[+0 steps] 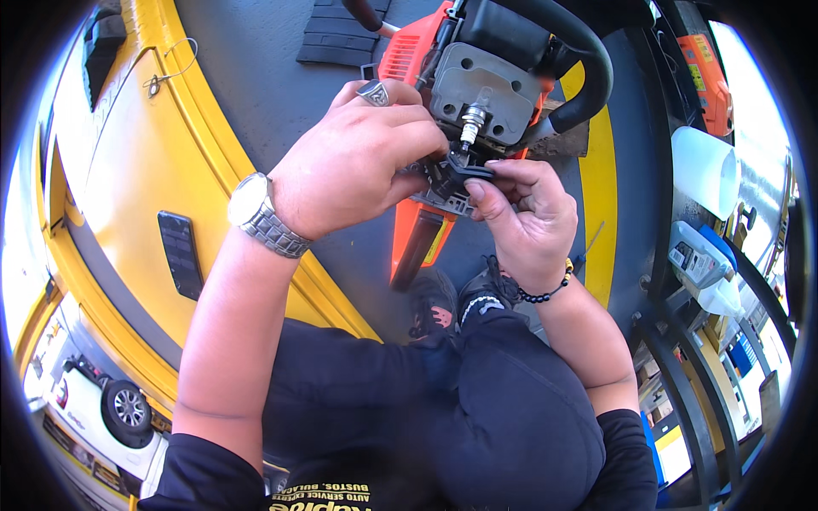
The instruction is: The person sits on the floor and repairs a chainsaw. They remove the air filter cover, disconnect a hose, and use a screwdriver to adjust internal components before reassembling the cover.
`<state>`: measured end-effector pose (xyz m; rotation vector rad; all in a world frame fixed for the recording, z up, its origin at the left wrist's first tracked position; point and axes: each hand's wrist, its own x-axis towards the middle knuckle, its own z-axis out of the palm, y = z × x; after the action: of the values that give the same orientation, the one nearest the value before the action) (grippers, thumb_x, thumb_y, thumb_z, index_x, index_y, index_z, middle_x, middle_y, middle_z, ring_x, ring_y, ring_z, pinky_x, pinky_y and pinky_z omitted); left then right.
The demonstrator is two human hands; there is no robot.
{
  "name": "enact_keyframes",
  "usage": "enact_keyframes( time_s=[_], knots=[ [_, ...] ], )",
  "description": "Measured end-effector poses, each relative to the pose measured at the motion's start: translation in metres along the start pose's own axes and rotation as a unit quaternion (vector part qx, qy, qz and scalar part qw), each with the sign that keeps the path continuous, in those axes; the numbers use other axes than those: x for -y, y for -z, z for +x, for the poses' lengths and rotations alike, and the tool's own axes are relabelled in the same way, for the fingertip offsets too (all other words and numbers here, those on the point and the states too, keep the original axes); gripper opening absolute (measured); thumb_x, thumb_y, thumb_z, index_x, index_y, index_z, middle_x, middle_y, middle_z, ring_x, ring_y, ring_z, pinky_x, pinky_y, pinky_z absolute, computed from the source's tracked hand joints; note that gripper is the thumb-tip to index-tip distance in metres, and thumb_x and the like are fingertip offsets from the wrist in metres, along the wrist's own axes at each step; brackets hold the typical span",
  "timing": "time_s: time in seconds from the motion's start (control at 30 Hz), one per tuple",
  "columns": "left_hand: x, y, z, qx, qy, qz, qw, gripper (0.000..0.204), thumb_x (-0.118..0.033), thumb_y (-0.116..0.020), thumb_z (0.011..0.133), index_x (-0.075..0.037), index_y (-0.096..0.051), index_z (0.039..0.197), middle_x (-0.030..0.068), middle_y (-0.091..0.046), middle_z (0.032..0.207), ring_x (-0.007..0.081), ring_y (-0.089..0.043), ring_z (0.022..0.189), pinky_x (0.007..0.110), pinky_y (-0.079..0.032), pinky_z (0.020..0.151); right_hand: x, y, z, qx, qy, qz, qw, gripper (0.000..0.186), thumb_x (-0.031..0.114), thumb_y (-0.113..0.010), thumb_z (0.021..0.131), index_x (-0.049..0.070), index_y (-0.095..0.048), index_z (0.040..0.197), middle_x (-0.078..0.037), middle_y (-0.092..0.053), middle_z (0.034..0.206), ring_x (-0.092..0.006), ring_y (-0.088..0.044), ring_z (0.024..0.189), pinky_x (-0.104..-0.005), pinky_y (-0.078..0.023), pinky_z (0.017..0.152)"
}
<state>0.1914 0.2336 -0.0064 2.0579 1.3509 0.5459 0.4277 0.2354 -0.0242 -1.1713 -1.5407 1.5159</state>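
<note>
orange-cased, the chainsaw [409, 58] stands over the grey floor [256, 85], just beyond the shoes [434, 302]; what bears it is hidden. at its near end the right hand [532, 213] pinches a small black piece [471, 172] between thumb and forefinger. the left hand [354, 153] curls in beside it, fingertips partly hidden, so whether it grasps anything i cannot tell. the step looks like seating or freeing that piece; the next move probably calls for steadying the chainsaw and easing the piece gently, without forcing it. the spark plug [470, 128], its white insulator pointing toward the fingers, crowds the work, and the black handle [601, 77] arches along the right side. a phone [179, 254] lies on the yellow panel [128, 162], between its long edges.
</note>
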Motion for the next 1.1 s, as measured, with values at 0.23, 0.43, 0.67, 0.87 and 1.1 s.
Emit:
enact_keyframes(
  time_s=[0.23,0.43,0.67,0.87,1.1],
  knots=[
    [-0.005,-0.003,0.001,-0.023,-0.037,0.073,0.996,0.031,-0.023,-0.088,0.071,-0.007,-0.073,0.092,0.0065,-0.067,0.108,0.0306,-0.06,0.116,0.044,-0.047,0.098,0.012,0.005,0.021,0.01,0.007,-0.128,0.992,0.015,0.01,-0.075,0.094,0.0,-0.066,0.098,-0.011,-0.071,0.073,-0.016,-0.07,0.064,-0.028,-0.053,0.06],
    [-0.01,-0.013,0.003,-0.026,-0.016,0.092,0.995,0.028,-0.029,-0.083,0.081,-0.005,-0.073,0.09,0.0078,-0.066,0.107,0.0309,-0.06,0.113,0.044,-0.048,0.096,0.021,0.005,0.046,0.02,-0.035,-0.153,0.987,0.009,0.008,-0.071,0.094,0.0,-0.068,0.097,-0.011,-0.071,0.072,-0.0188,-0.07,0.062,-0.0298,-0.053,0.06],
    [-0.012,-0.022,0.002,-0.08,0.04,0.023,0.996,0.022,-0.026,-0.079,0.087,-0.005,-0.076,0.093,0.0086,-0.066,0.108,0.0323,-0.058,0.112,0.044,-0.046,0.098,0.007,0.023,0.036,0.019,0.143,-0.183,0.972,0.025,0.005,-0.075,0.087,0.001,-0.069,0.111,-0.012,-0.07,0.095,-0.0218,-0.069,0.08,-0.0307,-0.056,0.069],
    [-0.033,-0.02,0.005,-0.046,0.135,0.051,0.989,0.023,-0.028,-0.07,0.095,-0.006,-0.079,0.096,0.0093,-0.064,0.117,0.0338,-0.051,0.123,0.051,-0.037,0.104,0.006,0.02,0.036,-0.045,0.263,-0.456,0.849,0.058,0.034,-0.09,0.071,0.004,-0.071,0.117,-0.016,-0.06,0.132,-0.0349,-0.062,0.112,-0.0417,-0.05,0.097],
    [-0.038,-0.02,0.007,-0.019,0.178,-0.018,0.984,0.026,-0.027,-0.063,0.099,-0.006,-0.079,0.096,0.0113,-0.063,0.116,0.0332,-0.051,0.123,0.05,-0.033,0.108,0.014,0.024,0.043,0.012,0.26,-0.495,0.829,0.059,0.04,-0.088,0.073,0.003,-0.072,0.116,-0.019,-0.06,0.138,-0.0371,-0.062,0.119,-0.0437,-0.052,0.098]
  ],
)
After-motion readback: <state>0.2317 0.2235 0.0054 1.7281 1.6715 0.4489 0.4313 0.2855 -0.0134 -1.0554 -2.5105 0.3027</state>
